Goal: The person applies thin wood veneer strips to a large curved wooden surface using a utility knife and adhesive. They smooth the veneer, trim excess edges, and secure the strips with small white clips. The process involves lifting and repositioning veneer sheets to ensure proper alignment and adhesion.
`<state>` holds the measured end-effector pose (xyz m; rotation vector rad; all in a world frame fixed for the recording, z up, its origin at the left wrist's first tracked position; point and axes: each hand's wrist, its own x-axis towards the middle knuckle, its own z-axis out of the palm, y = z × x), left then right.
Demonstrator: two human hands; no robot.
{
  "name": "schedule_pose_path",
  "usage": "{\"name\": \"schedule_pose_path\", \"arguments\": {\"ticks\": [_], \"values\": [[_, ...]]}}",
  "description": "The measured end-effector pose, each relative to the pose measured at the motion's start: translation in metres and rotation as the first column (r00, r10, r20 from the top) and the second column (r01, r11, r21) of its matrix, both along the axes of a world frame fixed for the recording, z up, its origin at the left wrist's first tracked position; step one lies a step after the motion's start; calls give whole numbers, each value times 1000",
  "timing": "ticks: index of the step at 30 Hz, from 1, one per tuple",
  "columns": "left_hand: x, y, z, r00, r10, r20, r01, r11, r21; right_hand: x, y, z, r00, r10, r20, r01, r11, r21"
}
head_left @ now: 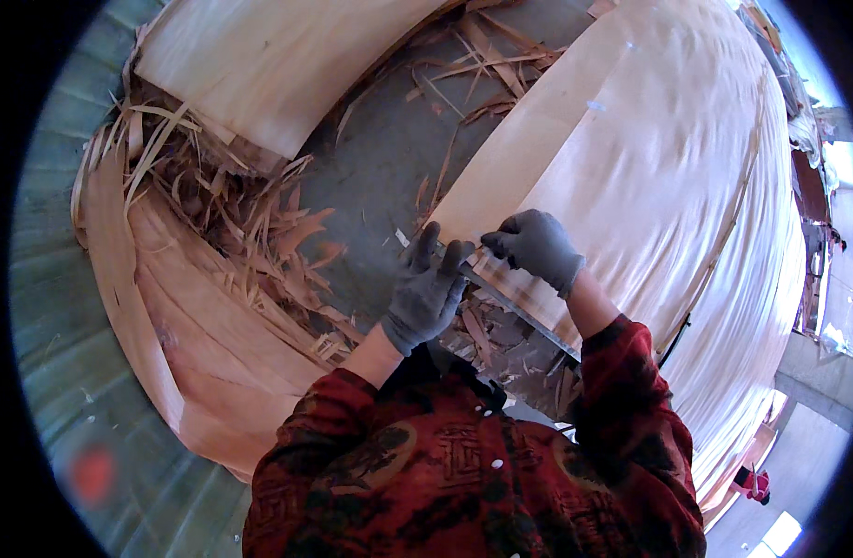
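A broad pile of pale wood veneer sheets point(649, 177) spreads out under my right hand and to its right. My left hand point(423, 296), in a grey glove, is at the pile's near left corner, its thumb and forefinger on either side of the veneer sheet's edge. Just to the right, my gloved right hand point(536, 249) lies low over the top sheet with its fingertips pinched together. Whatever is between those fingertips is too small to make out. A thin dark straight edge point(524, 314) runs along the near side of the sheets, below both hands.
Torn veneer strips point(259, 232) lie heaped on the left, beside a curved stack of reddish veneer point(212, 325). Another veneer stack point(259, 65) stands at the far left. Between the stacks shows a grey floor point(380, 177) with scraps. A person in red point(753, 484) is far right.
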<state>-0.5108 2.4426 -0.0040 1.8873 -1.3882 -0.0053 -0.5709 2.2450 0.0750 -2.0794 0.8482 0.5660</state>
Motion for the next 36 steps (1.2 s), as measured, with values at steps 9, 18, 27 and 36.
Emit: {"name": "schedule_pose_path", "arguments": {"ticks": [9, 18, 27, 36], "values": [[3, -13, 10, 999, 36, 18, -34, 995, -90, 19, 7, 10, 955, 213, -207, -272, 908, -318], [-3, -28, 14, 992, 121, -45, -121, 993, 0, -8, -21, 3, 986, 161, -36, -160, 987, 33], [-4, -36, 10, 991, 130, 24, -130, 992, -3, -11, -18, 3, 995, 95, 5, -95, 994, 56], [-2, -54, 14, 962, 256, -91, -258, 966, -9, -14, -23, 7, 997, 66, 42, -72, 986, 150]]}}
